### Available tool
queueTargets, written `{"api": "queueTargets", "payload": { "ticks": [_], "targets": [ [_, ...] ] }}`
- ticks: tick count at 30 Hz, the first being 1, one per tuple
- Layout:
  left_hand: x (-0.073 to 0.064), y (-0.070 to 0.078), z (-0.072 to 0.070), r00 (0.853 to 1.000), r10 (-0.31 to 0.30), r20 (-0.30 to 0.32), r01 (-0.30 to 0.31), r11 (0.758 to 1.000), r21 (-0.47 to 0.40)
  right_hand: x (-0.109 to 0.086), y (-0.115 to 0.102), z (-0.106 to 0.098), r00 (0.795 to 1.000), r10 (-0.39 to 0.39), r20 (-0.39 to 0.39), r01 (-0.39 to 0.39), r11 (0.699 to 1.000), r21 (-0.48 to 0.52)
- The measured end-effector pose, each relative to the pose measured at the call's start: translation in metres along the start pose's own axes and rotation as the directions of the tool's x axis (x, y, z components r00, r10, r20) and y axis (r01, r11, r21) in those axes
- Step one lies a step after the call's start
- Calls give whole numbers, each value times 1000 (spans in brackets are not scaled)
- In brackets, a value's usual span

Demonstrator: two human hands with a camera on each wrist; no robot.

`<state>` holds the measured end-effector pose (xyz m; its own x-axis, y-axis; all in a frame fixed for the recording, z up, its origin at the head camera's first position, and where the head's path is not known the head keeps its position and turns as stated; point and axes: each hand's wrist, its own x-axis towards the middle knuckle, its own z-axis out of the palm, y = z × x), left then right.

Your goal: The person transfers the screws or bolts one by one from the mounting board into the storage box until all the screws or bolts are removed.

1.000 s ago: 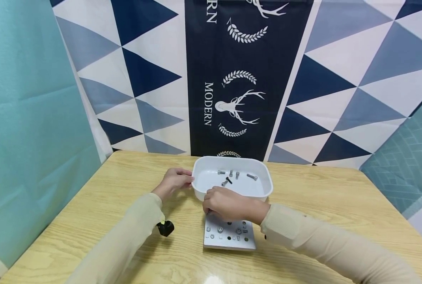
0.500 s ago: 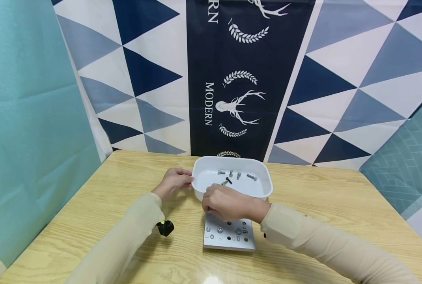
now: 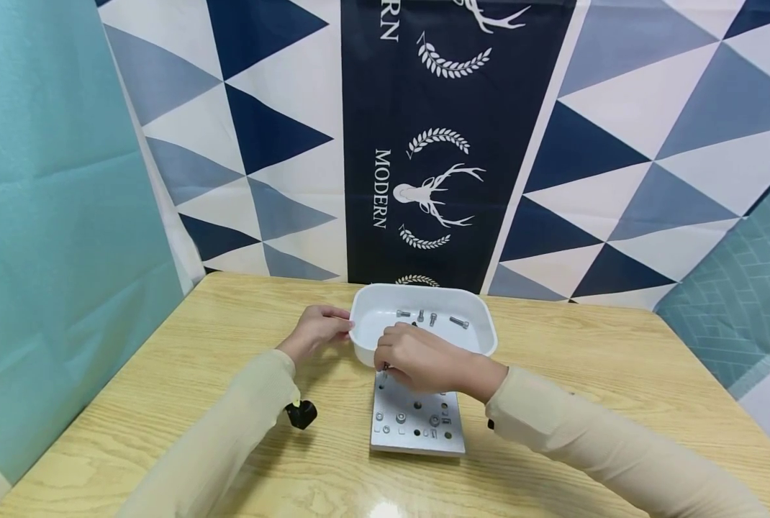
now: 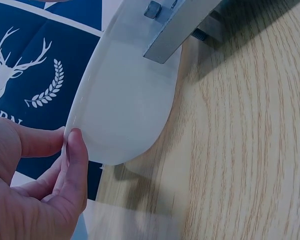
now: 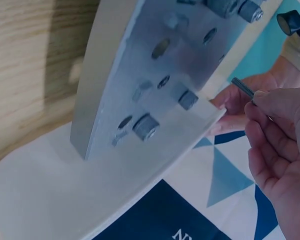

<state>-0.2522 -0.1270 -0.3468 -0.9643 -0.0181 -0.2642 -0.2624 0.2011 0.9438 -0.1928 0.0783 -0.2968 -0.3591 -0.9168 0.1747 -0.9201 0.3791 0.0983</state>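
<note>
In the head view my left hand (image 3: 316,331) is at the left end of a white plastic tub (image 3: 362,354). The left wrist view shows its thumb and fingers pinching the tub's rim. My right hand (image 3: 414,357) is over the far left part of a silver metal plate (image 3: 407,445). In the right wrist view, thumb and fingertips pinch a small threaded screw (image 5: 242,87), its bare end pointing out, clear of the plate's face. Several socket-head bolts (image 5: 146,127) stand in the plate, among open holes. The far right part of the plate is hidden behind the right hand.
Several loose bolts (image 3: 459,322) lie in the tub, which stands just beyond the plate. Both are on a wooden table (image 3: 553,360). A patterned cloth (image 3: 281,144) hangs behind its far edge. A black wrist-worn device (image 3: 302,415) juts from the left cuff.
My right hand has risen and shifted a little right, off the plate's far left part, uncovering more of its holes. My left hand stays at the tub's rim.
</note>
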Motion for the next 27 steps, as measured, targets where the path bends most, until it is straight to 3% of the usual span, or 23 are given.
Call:
{"api": "queueTargets", "payload": {
  "ticks": [11,21,27],
  "targets": [
    [0,0,0,1000,0,5,1,1000,-22,-3,12,-5,995,11,-101,-17,998,-67],
    [1,-1,0,1000,0,12,0,1000,-30,-6,27,-13,995,61,-83,-70,991,-112],
    [1,-1,0,1000,6,6,-6,999,-32,-6,40,-15,991,69,-117,-82,990,-115]
  ]
}}
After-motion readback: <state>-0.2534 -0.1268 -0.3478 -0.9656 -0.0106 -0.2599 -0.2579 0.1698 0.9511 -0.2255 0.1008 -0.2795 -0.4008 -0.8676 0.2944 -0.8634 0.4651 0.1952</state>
